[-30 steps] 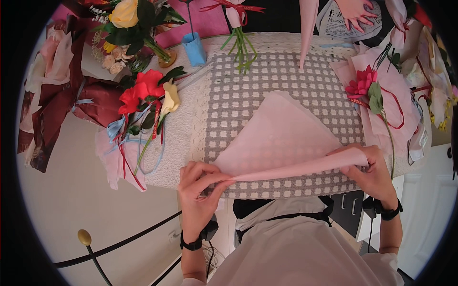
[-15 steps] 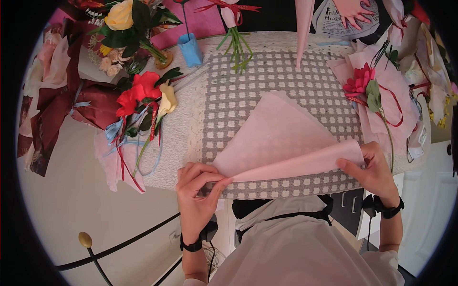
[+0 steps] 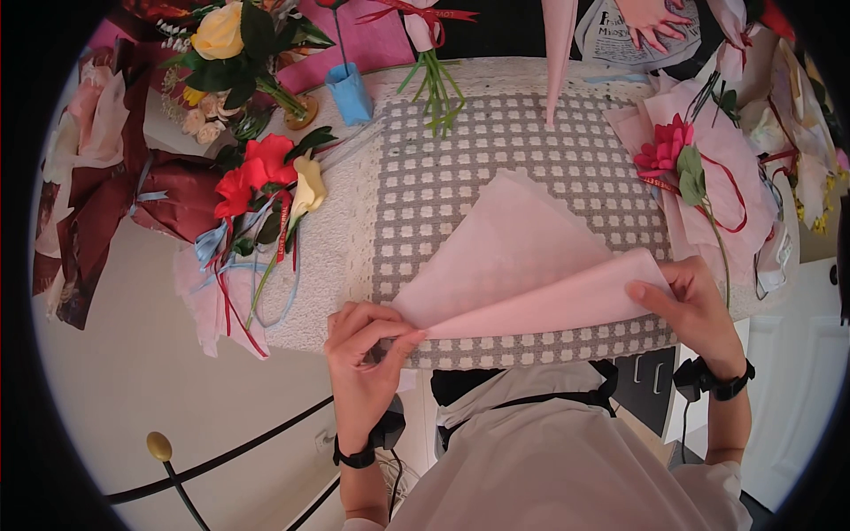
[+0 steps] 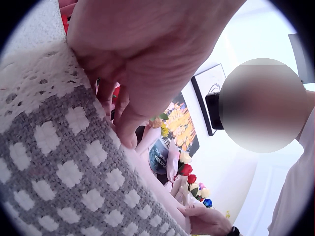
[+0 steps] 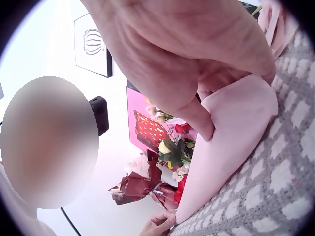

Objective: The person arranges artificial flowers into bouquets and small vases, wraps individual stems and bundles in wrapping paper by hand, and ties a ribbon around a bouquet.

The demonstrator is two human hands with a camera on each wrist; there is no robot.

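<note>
The paper is spread on the checked cloth, its near edge rolled over into a narrow cone. The cone's pointed end is pinched between thumb and fingers of the left hand; its wide end is gripped by the right hand, the thumb laid along the outside. Red flowers are seen to the left.

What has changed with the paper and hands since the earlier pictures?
The near roll of pink paper has widened into a broader fold, its right end moved away from the person. The right hand shifted slightly that way too. The left hand still pinches the left corner; the red flowers stayed put.
</note>
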